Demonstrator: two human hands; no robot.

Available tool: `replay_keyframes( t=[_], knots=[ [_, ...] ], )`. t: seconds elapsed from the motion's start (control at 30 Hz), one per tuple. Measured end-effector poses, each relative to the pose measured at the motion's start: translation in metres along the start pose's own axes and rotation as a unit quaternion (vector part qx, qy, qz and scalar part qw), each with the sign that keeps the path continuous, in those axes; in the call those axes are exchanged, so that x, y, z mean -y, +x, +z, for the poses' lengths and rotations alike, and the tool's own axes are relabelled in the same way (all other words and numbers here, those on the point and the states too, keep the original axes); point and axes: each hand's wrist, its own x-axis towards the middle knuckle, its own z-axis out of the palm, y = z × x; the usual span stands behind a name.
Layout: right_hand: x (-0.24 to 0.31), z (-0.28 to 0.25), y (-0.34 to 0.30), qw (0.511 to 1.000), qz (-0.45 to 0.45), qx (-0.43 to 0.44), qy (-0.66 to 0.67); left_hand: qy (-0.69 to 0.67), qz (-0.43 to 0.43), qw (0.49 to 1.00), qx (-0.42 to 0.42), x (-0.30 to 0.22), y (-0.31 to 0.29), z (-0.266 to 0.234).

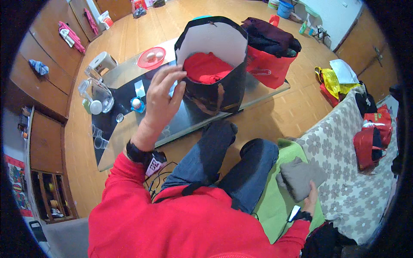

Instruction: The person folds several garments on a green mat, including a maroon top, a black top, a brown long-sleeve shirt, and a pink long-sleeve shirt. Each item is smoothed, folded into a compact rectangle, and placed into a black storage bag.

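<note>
A large black paper bag (234,88) with a white inside stands upright on the glass table, its mouth facing me. Folded red cloth (204,68) lies inside it. My left hand (165,90) is raised at the bag's left side, fingers apart and empty; whether the fingertips touch the bag's edge, I cannot tell. Low on the right, my right hand (310,201) grips the near edge of a folded grey cloth (299,178), its thumb along the side and the other fingers mostly hidden. This cloth is over the green mat (275,210) on the seat beside my leg.
On the glass table (122,148) are a red basket (150,64) with eggs, a glass jug (101,96) and small cups. A red bag (275,69) with dark clothes stands behind the black bag. The sofa (340,142) holds more bags; a white stool (103,62) stands left.
</note>
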Motion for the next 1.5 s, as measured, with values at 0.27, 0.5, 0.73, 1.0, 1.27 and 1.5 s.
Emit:
replay_keyframes(
  t=[0.27,0.5,0.73,1.0,1.27,1.5],
  knots=[
    [0.251,0.199,-0.104,0.914,-0.321,0.192,-0.156,0.104,0.104,0.975,0.166,0.035,0.013,-0.001],
    [0.310,0.429,-0.151,0.867,-0.193,0.442,-0.125,0.097,0.095,0.975,0.178,0.056,0.020,0.007],
    [0.190,0.590,-0.057,0.840,-0.152,0.423,-0.302,0.067,0.099,0.980,0.162,0.059,0.021,0.009],
    [0.209,0.617,-0.019,0.590,-0.398,0.304,-0.633,0.063,0.102,0.982,0.147,0.057,0.021,0.007],
    [0.193,0.595,0.001,0.208,-0.560,0.228,-0.768,0.075,0.108,0.983,0.125,0.056,0.019,0.007],
    [0.185,0.603,-0.076,0.280,-0.516,0.439,-0.680,0.072,0.108,0.983,0.132,0.055,0.013,0.006]
  ],
)
